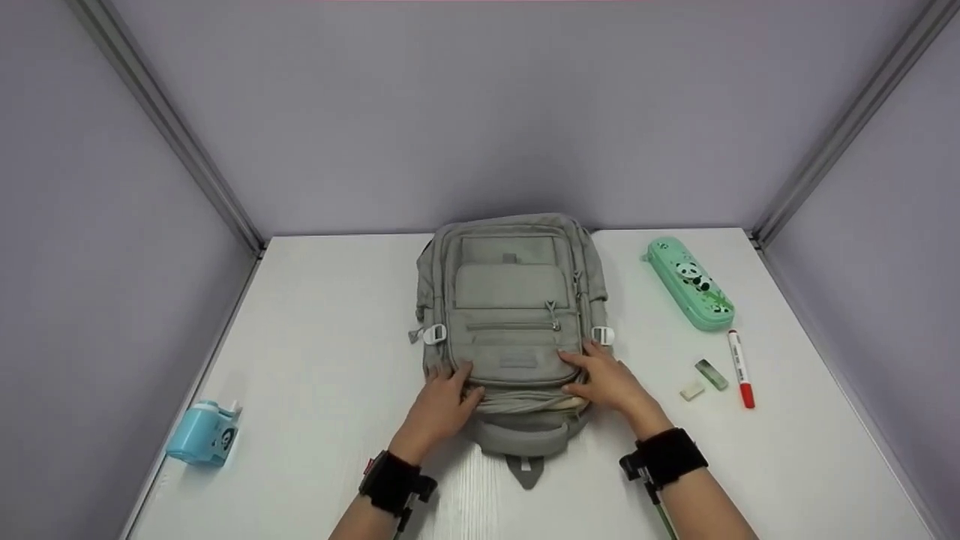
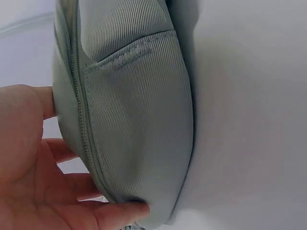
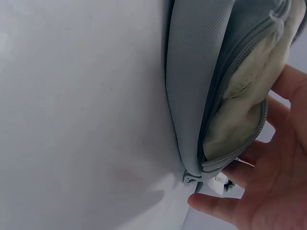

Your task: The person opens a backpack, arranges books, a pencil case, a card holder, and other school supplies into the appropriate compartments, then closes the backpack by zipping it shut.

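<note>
Lying flat, backpack (image 1: 512,322) lengthwise, top handle nearest

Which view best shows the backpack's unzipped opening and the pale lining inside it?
The right wrist view: the backpack fills it, its zipper parted and the pale lining exposed beside the right hand. The head view shows the whole bag but only a thin pale strip. The left wrist view shows only closed fabric and the left hand.

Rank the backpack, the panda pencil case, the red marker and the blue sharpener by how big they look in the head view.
1. Backpack, by far the largest.
2. Panda pencil case.
3. Blue sharpener, bulkier, and red marker, longer but thin: these two are too close to rank; the sharpener also lies nearer the camera.
</note>
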`<state>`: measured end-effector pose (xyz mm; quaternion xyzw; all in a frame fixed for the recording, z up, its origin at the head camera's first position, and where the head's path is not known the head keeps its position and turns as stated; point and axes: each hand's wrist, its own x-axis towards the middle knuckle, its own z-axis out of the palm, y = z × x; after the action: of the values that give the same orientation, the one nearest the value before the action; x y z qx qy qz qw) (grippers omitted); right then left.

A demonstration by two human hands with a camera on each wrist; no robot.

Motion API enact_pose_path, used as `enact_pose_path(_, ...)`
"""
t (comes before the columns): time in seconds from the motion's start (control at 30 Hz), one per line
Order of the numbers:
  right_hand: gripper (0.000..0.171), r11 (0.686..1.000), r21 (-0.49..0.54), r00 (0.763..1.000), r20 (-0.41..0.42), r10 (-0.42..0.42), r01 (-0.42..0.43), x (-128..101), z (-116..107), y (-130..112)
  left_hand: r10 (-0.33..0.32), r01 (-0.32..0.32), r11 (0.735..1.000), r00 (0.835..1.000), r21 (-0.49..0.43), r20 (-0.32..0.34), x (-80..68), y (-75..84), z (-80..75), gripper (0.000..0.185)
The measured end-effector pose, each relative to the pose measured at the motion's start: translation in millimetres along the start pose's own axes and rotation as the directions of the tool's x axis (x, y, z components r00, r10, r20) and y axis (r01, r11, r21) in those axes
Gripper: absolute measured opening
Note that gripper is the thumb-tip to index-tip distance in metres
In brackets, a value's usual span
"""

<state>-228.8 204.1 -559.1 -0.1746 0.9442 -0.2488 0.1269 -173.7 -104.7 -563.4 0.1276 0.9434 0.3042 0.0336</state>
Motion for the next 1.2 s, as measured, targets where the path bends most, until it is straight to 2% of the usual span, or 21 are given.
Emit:
enact_pose_path(0.1,0.062,1.000,0.008,1.000,-0.003,-0.024,0.024,0.9,-0.9,3.8,-0.011,0.007,0.993,0.999,-0.122,-0.035,1.7,-13.0,-9.4,0.045)
enact_pose_path(0.17,0.062,1.000,0.001,1.000,-0.009,-0.030,0.030,1.3,-1.1,4.7,-0.043,0.020,0.982,0.992,-0.190,-0.118,6.3,-27.4,-17.1,0.036)
enact_pose_path(0.23,0.062,0.999,-0.024,1.000,-0.015,-0.023,0.023,0.9,-2.1,2.8,-0.089,0.043,0.975,0.974,-0.218,-0.210,13.6,-43.4,-23.7,0.028)
enact_pose_path(0.3,0.062,0.997,-0.071,1.000,-0.023,0.001,-0.002,-0.3,-4.3,-2.8,-0.144,0.087,0.974,0.951,-0.209,-0.274,23.0,-57.8,-28.0,0.026)
enact_pose_path(0.4,0.059,0.983,-0.180,0.999,-0.047,0.012,-0.020,-2.1,-7.8,-17.8,-0.206,0.157,0.971,0.933,-0.183,-0.294,38.4,-73.9,-28.7,0.025)
enact_pose_path(0.5,0.054,0.961,-0.274,0.996,-0.067,-0.056,0.035,-2.0,-9.9,-37.9,-0.231,0.187,0.967,0.930,-0.173,-0.286,52.0,-83.4,-23.9,0.026)
enact_pose_path(0.57,0.054,0.949,-0.298,0.990,-0.057,-0.126,0.103,0.9,-8.9,-50.3,-0.225,0.182,0.968,0.933,-0.172,-0.279,59.8,-86.5,-18.9,0.028)
enact_pose_path(0.67,0.059,0.941,-0.286,0.982,0.006,-0.187,0.181,10.4,-2.6,-61.8,-0.205,0.173,0.976,0.934,-0.131,-0.292,67.7,-86.0,-12.5,0.028)
enact_pose_path(0.83,0.062,0.952,-0.252,0.981,0.128,-0.146,0.175,28.9,10.2,-67.6,-0.168,0.178,0.984,0.923,-0.001,-0.345,72.8,-85.5,-5.5,0.024)
enact_pose_path(0.93,0.061,0.955,-0.251,0.978,0.177,-0.114,0.157,34.8,13.4,-69.5,-0.145,0.169,0.985,0.918,0.035,-0.368,72.6,-87.7,-4.4,0.019)
enact_pose_path(1.1,0.060,0.948,-0.291,0.980,0.184,-0.074,0.126,39.0,13.9,-70.8,-0.075,0.093,0.995,0.918,0.028,-0.388,73.2,-90.6,-4.0,0.014)
enact_pose_path(1.2,0.059,0.944,-0.311,0.982,0.182,-0.056,0.111,39.8,13.7,-70.6,-0.067,0.076,0.997,0.920,0.008,-0.386,72.8,-89.1,-3.6,0.015)
